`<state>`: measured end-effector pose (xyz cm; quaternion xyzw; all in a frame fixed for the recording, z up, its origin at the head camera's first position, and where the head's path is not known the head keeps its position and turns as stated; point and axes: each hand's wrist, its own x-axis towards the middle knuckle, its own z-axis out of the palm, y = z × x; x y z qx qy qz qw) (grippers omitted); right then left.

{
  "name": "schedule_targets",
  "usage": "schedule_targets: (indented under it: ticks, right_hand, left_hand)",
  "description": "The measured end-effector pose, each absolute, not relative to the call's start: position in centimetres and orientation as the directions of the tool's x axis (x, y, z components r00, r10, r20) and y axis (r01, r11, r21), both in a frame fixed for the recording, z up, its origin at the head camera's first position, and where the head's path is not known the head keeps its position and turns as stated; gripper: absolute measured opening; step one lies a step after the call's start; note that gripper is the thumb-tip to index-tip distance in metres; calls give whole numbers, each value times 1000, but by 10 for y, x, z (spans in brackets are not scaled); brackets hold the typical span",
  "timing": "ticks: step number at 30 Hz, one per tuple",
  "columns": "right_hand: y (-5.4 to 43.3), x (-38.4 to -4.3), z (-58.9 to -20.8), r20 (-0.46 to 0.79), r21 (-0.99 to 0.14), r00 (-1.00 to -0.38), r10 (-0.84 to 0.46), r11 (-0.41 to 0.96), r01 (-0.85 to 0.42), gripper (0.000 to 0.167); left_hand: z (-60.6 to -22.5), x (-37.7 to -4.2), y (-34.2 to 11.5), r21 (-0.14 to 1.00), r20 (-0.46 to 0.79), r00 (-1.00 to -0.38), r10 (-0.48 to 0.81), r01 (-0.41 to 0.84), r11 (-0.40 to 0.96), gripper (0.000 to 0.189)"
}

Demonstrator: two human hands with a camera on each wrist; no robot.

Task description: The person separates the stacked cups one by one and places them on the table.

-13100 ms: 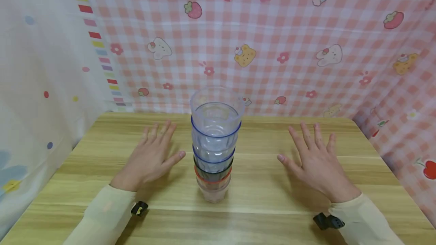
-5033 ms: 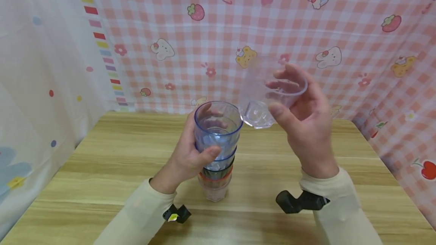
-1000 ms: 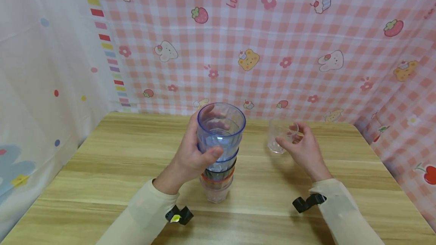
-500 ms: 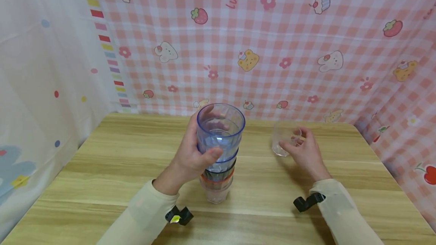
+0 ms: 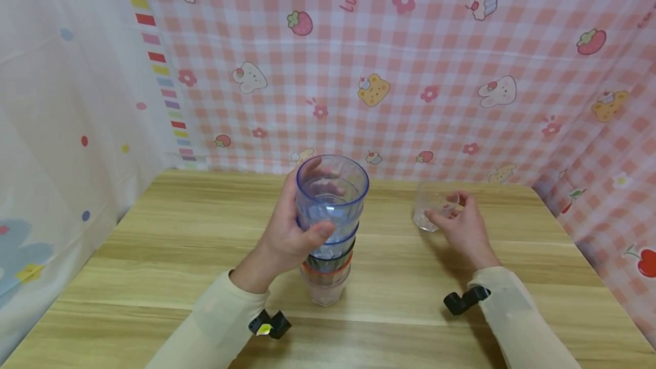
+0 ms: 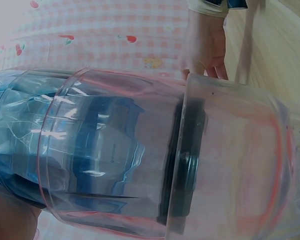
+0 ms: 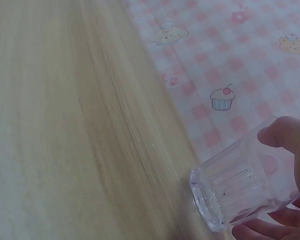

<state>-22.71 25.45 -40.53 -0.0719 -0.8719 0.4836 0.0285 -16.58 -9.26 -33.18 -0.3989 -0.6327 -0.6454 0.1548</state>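
Observation:
A stack of nested clear plastic cups stands upright mid-table, a blue-rimmed cup at its top and dark- and red-rimmed ones lower down. My left hand grips the top cup from the left, thumb across its front. Close up, the left wrist view shows the stack's side. To the right, my right hand holds a single colourless tumbler by its side. In the right wrist view the thumb and fingers pinch that tumbler, its faceted base on or just above the wood.
The wooden table ends at a pink checked cloth hanging behind it. A pale curtain hangs on the left. More checked cloth closes the right side.
Since the oldest frame, the colourless tumbler has come off the stack's top and gone right in my right hand; lately it shifted slightly further right. My left hand has taken hold of the stack.

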Motion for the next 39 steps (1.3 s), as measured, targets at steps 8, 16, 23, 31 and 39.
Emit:
schedule_targets:
  ticks: [8, 16, 23, 31, 39]
  right_hand:
    - [259, -230, -405, 12, -832, -984, 177, 547, 88, 79]
    - [266, -235, -407, 22, -828, -980, 197, 552, 93, 85]
    - [271, -238, -408, 31, -831, -977, 213, 548, 93, 88]
    - [277, -240, -408, 32, -822, -977, 210, 562, 94, 92]
    - [282, -243, -406, 20, -827, -975, 220, 552, 108, 94]
  left_hand:
    - [-328, -162, -92, 698, 707, -637, 307, 699, -159, 112]
    - [-331, -165, -93, 695, 710, -634, 306, 700, -163, 109]
    - [-333, -167, -92, 691, 716, -631, 299, 704, -167, 108]
    - [-335, -167, -93, 700, 706, -641, 302, 696, -160, 108]
    - [-333, -166, -93, 704, 704, -645, 298, 690, -168, 110]
